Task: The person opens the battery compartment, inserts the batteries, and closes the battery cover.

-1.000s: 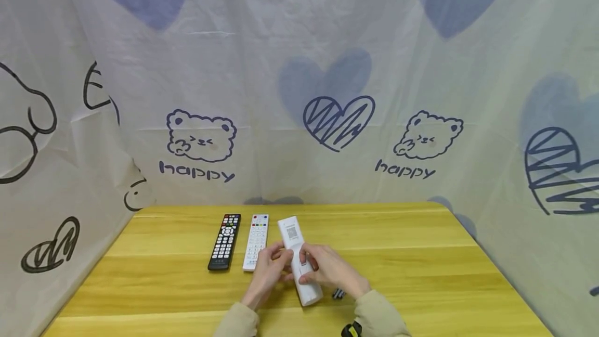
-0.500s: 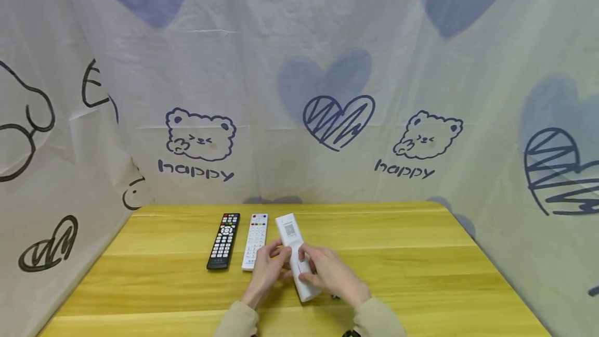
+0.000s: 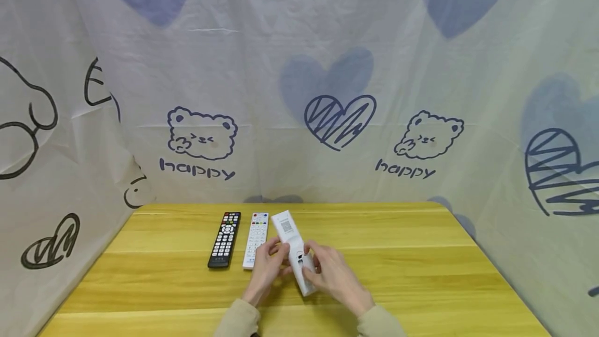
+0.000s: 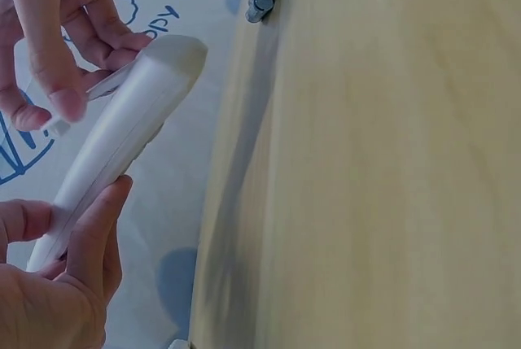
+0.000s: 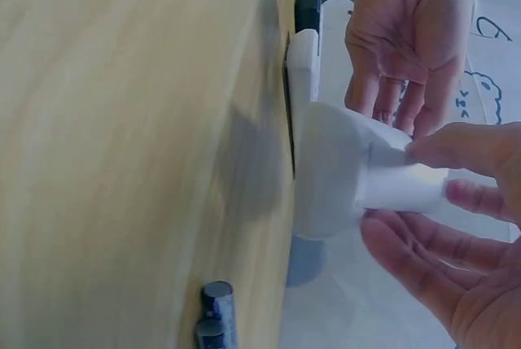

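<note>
Raised since the earlier head frames, the cover [image 4: 110, 85] is now seen tilted away from the back of the white remote [image 3: 284, 228], where a small dark gap has been exposed; the remote's far end has also been swung slightly leftward. Over the desk [image 3: 421, 280], the remote is gripped by the left hand [image 3: 269, 267] and the cover is pinched by the right hand [image 3: 334, 272]; whether it is fully detached cannot be told. By this, the battery compartment is judged to be partly uncovered, with batteries [image 5: 216, 316] left lying loose on the desk
</note>
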Tool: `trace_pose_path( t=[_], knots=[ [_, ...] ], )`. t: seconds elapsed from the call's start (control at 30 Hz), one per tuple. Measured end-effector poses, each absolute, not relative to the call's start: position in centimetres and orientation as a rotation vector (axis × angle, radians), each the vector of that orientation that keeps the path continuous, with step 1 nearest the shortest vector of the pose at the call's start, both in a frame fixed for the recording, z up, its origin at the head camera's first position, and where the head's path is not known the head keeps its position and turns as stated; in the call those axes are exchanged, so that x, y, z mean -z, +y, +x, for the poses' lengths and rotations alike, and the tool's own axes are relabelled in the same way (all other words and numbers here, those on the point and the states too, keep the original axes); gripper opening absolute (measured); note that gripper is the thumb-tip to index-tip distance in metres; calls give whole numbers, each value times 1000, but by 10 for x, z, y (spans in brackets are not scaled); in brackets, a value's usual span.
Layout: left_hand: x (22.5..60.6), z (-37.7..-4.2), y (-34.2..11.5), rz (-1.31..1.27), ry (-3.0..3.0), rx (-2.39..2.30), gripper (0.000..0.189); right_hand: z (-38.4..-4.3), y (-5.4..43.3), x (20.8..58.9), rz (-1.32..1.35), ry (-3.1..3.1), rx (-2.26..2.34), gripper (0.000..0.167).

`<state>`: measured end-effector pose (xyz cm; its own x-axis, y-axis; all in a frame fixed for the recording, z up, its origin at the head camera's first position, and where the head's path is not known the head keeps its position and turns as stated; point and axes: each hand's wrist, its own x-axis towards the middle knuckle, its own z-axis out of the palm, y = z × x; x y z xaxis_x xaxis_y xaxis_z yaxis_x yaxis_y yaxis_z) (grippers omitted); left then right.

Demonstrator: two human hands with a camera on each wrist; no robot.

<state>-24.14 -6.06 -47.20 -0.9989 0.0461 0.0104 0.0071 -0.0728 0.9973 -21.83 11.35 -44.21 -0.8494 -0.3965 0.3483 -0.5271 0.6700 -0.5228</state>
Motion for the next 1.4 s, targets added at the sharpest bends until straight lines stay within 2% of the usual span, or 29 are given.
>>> trace_pose_path(
  t=[0.57,1.4],
  knots=[
    [476,-240,-61,-28,2059,-2362,49,-216,124,448,571,-2561,-1174,25],
    [477,-237,-65,-60,1970,-2424,51,-233,170,440,331,-2731,-702,27]
  ],
)
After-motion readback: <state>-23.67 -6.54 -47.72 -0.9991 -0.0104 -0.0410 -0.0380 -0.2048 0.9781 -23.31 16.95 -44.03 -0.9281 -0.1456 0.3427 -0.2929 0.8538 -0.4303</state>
